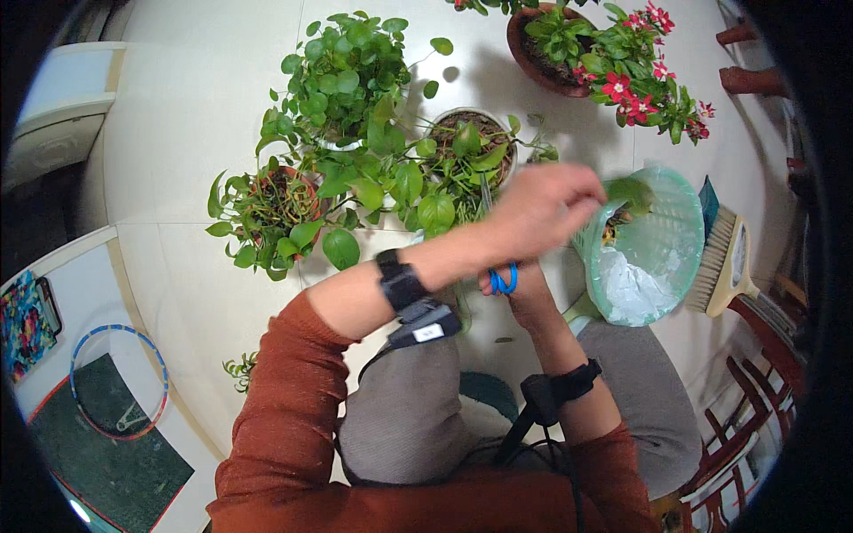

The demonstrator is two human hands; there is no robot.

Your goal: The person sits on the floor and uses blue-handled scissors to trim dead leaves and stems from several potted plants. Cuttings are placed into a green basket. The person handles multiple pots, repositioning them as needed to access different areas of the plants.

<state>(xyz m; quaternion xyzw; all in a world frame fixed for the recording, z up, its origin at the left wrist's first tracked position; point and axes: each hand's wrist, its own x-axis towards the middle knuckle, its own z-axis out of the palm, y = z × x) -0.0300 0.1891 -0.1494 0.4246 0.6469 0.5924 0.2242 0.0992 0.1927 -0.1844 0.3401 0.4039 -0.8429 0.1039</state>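
Observation:
My left hand (550, 206) reaches across my right forearm to the rim of a green mesh waste bin (683, 266). Its fingers are curled and blurred. A blurred green leaf (634, 193) is just beyond the fingertips, over the bin; whether they touch it is unclear. Below, my right hand (523, 283) holds scissors by their blue handle (504, 279), blades (486, 192) pointing up towards a trailing pothos plant (408, 183). Part of the scissors is hidden behind my left hand. A round pot (510, 160) of soil stands beside the blades, with vines over it.
A bushy round-leaved plant (353, 76) and a terracotta-coloured pot of pothos (310, 196) stand left. A brown pot (516, 40) with red flowers (616, 86) is at the top right. A broom (726, 266) lies right of the bin; wooden chair parts (746, 400) are lower right.

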